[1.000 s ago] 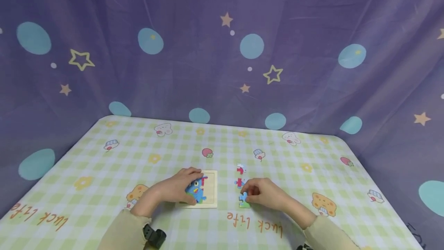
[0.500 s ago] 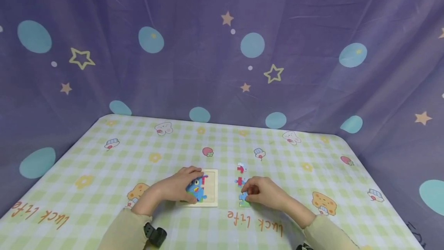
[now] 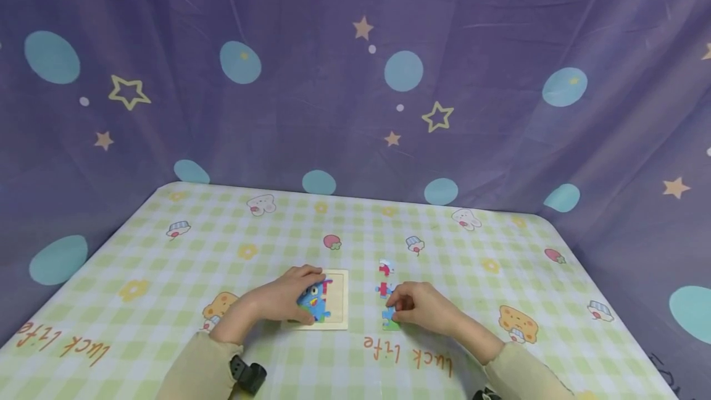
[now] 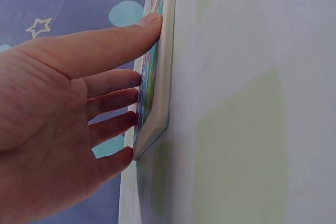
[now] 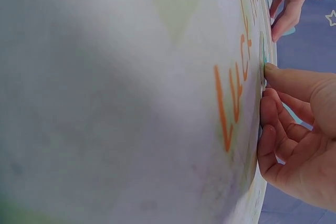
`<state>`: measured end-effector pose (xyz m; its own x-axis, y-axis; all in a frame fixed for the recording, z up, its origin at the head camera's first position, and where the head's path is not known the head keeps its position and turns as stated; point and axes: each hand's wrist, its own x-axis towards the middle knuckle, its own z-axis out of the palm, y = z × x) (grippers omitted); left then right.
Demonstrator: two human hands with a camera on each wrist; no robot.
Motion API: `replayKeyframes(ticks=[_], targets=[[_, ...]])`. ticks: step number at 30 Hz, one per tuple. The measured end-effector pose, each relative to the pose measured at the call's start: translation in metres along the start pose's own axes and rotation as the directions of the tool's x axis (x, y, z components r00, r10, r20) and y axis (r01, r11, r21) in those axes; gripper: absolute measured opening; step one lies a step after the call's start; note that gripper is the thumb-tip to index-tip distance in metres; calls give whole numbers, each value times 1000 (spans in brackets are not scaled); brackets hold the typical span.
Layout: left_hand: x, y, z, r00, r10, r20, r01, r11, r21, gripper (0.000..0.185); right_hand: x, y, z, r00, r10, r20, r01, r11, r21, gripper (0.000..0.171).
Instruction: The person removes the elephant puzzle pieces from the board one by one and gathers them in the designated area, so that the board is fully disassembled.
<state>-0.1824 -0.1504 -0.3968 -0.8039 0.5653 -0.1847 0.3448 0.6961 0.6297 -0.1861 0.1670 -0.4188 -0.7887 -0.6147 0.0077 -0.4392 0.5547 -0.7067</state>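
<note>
R hand (image 3: 424, 310) pinches puzzle piece (image 3: 390, 318), fingers curled.

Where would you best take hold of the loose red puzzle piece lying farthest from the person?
Pinch the red puzzle piece by its opposite edges, coming from straight above. It lies flat on the tablecloth, apart from the other pieces, so only its thin rim offers a grip; sliding it first may help.

Green-check tablecloth (image 3: 444, 245) w/ cartoon prints, purple star-and-dot curtain (image 3: 355, 79) behind, black wrist strap (image 3: 248, 375).
</note>
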Motion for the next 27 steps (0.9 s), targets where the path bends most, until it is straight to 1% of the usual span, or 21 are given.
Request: replayKeyframes(ticks=[17, 22, 27], targets=[[1, -2, 1, 1000, 14, -1, -14, 1000, 2, 78, -3, -2, -1, 1000, -1, 2, 1, 1000, 8, 11], [1, -1, 1, 1000, 14, -5, -14, 1000, 1, 77, -1, -3, -2, 1000, -1, -9, 1, 1000, -7, 10], [0, -2, 1, 1000, 9, -5, -9, 1000, -4, 78, 5, -6, -3, 999, -14, -38, 12, 999, -48, 8]])
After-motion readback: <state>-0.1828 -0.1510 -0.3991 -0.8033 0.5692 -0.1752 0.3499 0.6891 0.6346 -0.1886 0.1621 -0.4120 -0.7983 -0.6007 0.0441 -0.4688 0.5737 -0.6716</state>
